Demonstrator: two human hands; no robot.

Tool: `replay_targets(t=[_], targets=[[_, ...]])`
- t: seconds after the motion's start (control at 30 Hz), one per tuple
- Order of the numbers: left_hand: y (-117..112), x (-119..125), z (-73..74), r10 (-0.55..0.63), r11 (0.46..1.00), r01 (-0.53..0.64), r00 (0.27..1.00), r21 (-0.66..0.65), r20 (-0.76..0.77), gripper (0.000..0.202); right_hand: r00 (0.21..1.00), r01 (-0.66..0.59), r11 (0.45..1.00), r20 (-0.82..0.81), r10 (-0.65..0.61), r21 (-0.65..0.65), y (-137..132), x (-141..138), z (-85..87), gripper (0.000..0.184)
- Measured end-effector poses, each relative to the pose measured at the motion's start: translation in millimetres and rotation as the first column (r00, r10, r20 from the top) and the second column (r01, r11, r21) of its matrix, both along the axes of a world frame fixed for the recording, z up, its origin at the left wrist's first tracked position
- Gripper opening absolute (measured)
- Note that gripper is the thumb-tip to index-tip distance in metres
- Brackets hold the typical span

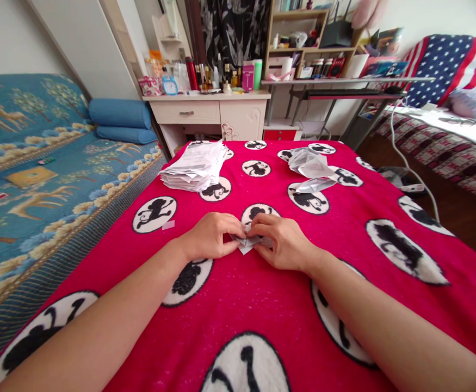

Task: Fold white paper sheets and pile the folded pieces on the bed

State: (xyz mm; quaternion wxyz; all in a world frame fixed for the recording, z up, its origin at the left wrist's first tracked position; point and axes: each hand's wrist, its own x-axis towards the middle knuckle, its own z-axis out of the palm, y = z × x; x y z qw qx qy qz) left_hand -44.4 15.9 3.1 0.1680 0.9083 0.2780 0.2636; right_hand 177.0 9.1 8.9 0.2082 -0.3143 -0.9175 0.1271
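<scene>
Between my hands is a small piece of folded paper (246, 246), whitish grey, close to the red patterned cloth. My left hand (215, 235) pinches its left side with thumb and fingers. On the right side, my right hand (282, 241) grips the same paper, with its fingers bent over it. Much of the paper is hidden under the fingers. Beyond my left hand rests a thick stack of paper sheets (197, 166). Several folded paper pieces (310, 163) lie in a loose group beyond my right hand.
The red cloth (238, 310) with black-and-white oval figures covers the table. A small pale scrap (168, 224) lies left of my hands. A blue patterned sofa (70, 169) runs along the left. Behind stand a white dresser (189, 111) with bottles and a desk with shelves (344, 80).
</scene>
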Motion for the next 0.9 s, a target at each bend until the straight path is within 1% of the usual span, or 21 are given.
replay_targets(t=[0.1,0.23,0.3,0.37,0.43,0.47,0.53,0.6,0.63,0.7,0.77,0.83,0.9], targets=[[2.0,-4.3,3.6,-0.043,0.997,0.044,0.999,-0.069,0.017,0.019,0.998,-0.051,0.999,0.023,0.051,0.002,1.5,1.6,2.3,0.027],[5.6,-8.4,3.0,-0.063,0.991,0.067,0.997,-0.118,0.034,0.025,0.993,-0.115,0.992,0.044,0.113,0.049,5.1,3.5,0.0,0.030],[7.1,-9.2,1.0,-0.066,0.989,0.072,0.997,-0.128,0.046,0.032,0.990,-0.139,0.987,0.044,0.135,0.087,6.7,4.0,-2.7,0.028],[7.5,-8.1,-1.8,-0.044,0.990,0.053,0.996,-0.127,0.072,0.036,0.991,-0.134,0.984,0.004,0.134,0.115,7.6,3.5,-5.5,0.024],[6.6,-4.3,-4.6,0.026,0.994,-0.012,0.991,-0.107,0.132,0.029,0.990,-0.084,0.989,-0.099,0.096,0.122,7.6,1.9,-7.4,0.022],[5.6,-1.6,-5.8,0.079,0.994,-0.063,0.981,-0.094,0.174,0.023,0.984,-0.044,0.993,-0.166,0.062,0.108,7.2,0.5,-7.8,0.020],[2.8,4.9,-7.3,0.192,0.980,-0.175,0.948,-0.092,0.252,0.015,0.956,0.045,0.998,-0.291,-0.033,0.035,5.7,-3.0,-7.7,0.015],[-0.9,11.5,-7.6,0.287,0.955,-0.251,0.916,-0.157,0.280,0.018,0.915,0.120,0.990,-0.378,-0.140,-0.075,3.6,-7.3,-7.0,0.011],[-2.8,14.4,-7.5,0.314,0.942,-0.263,0.909,-0.209,0.272,0.021,0.896,0.139,0.981,-0.404,-0.182,-0.134,2.5,-9.5,-6.8,0.012],[-6.2,19.2,-7.1,0.330,0.917,-0.251,0.915,-0.310,0.234,0.026,0.867,0.132,0.961,-0.441,-0.231,-0.243,0.4,-13.5,-7.2,0.015],[-8.6,22.3,-6.8,0.318,0.900,-0.228,0.926,-0.371,0.203,0.028,0.844,0.100,0.937,-0.471,-0.258,-0.334,-1.1,-16.2,-8.2,0.016],[-9.7,24.1,-6.5,0.315,0.887,-0.215,0.929,-0.408,0.196,0.028,0.819,0.089,0.915,-0.494,-0.292,-0.393,-2.1,-17.3,-8.9,0.016],[-9.8,25.4,-6.5,0.315,0.869,-0.193,0.926,-0.457,0.208,0.027,0.800,0.081,0.904,-0.514,-0.310,-0.420,-2.7,-16.9,-8.2,0.014]])
